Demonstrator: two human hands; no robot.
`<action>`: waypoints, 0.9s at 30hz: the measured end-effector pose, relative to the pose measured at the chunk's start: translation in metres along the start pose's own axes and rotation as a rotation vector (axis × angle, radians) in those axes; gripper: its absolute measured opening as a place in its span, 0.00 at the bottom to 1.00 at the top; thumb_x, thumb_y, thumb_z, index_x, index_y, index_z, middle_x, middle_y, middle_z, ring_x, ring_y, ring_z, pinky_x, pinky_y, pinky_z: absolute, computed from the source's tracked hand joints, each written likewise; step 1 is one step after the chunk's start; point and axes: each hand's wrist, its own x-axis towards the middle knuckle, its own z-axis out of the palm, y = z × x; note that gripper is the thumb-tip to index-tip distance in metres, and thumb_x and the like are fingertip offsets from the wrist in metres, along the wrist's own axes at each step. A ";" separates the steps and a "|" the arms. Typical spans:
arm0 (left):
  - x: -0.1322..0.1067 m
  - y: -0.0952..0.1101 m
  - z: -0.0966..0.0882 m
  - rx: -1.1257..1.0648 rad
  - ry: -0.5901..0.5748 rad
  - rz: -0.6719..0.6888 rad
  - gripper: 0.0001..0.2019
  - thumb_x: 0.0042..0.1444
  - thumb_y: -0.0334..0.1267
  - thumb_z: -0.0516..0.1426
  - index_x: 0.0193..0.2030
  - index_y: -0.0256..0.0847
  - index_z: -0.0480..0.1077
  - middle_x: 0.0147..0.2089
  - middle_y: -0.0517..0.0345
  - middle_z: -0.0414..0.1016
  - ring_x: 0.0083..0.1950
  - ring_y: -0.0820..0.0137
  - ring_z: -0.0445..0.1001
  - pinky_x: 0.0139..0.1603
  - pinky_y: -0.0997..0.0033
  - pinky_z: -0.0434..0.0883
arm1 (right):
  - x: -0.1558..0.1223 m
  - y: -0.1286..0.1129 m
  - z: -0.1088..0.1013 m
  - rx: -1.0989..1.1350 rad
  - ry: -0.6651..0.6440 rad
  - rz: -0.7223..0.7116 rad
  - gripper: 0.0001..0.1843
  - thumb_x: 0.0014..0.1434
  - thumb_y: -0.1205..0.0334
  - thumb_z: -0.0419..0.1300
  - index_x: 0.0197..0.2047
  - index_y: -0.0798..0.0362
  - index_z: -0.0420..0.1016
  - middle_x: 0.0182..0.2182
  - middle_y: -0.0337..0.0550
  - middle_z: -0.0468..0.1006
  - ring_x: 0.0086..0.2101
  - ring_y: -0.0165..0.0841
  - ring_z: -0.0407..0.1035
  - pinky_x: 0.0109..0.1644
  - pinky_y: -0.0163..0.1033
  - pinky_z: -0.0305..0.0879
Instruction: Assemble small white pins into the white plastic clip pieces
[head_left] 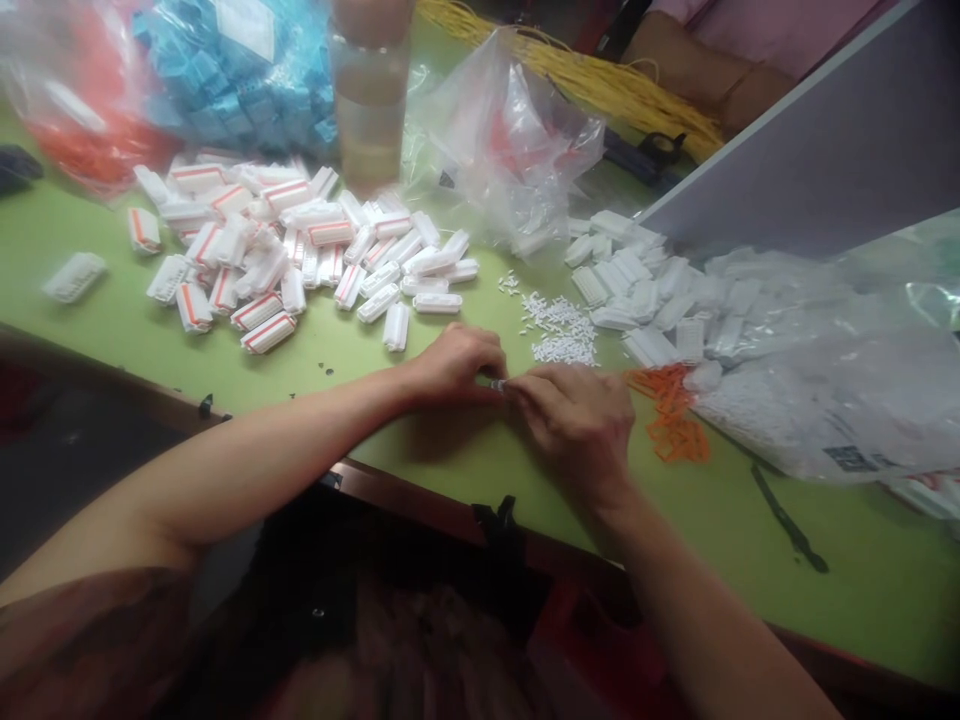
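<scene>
My left hand (456, 366) and my right hand (583, 415) meet low over the green table near its front edge. Both are closed, fingertips pinching a small whitish plastic piece (496, 384); most of it is hidden by the fingers, so its exact kind does not show. Just beyond my right hand lies a heap of tiny white pegs (559, 330). To its right are thin orange strips (675, 425). Past my left hand spreads a large pile of white plastic blocks (262, 235), several with an orange or red stripe.
Plain white pieces (630, 275) and a clear bag (825, 400) lie on the right, near a dark thin tool (787, 520). Behind stand a bottle (371, 110), a bag of blue parts (232, 80) and yellow strands (570, 70). Another person's arm (686, 70) rests beyond a grey panel (810, 130).
</scene>
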 end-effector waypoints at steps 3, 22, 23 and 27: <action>0.000 0.001 0.000 -0.004 0.000 -0.010 0.11 0.49 0.45 0.64 0.30 0.38 0.77 0.32 0.56 0.76 0.34 0.71 0.72 0.38 0.71 0.62 | 0.000 -0.004 -0.005 -0.038 -0.028 -0.059 0.10 0.65 0.60 0.54 0.35 0.47 0.75 0.32 0.39 0.80 0.31 0.33 0.64 0.36 0.44 0.45; 0.001 0.002 -0.002 -0.046 -0.008 -0.013 0.07 0.46 0.37 0.66 0.31 0.36 0.78 0.32 0.56 0.77 0.34 0.72 0.72 0.39 0.72 0.63 | 0.032 0.052 0.023 0.036 -0.216 0.319 0.10 0.59 0.57 0.57 0.33 0.48 0.80 0.37 0.45 0.79 0.39 0.40 0.68 0.39 0.45 0.55; 0.001 0.003 -0.002 -0.046 -0.010 -0.012 0.07 0.46 0.37 0.66 0.31 0.36 0.78 0.32 0.56 0.77 0.34 0.72 0.72 0.39 0.72 0.63 | 0.032 0.051 0.023 0.020 -0.218 0.301 0.10 0.59 0.58 0.57 0.32 0.48 0.79 0.36 0.45 0.78 0.38 0.40 0.68 0.39 0.45 0.54; 0.001 0.003 -0.003 -0.050 -0.011 -0.017 0.08 0.46 0.38 0.67 0.31 0.36 0.78 0.32 0.56 0.77 0.34 0.72 0.72 0.39 0.72 0.63 | 0.027 0.047 0.015 0.089 -0.188 0.288 0.09 0.59 0.58 0.57 0.32 0.50 0.76 0.34 0.44 0.77 0.37 0.38 0.67 0.40 0.45 0.55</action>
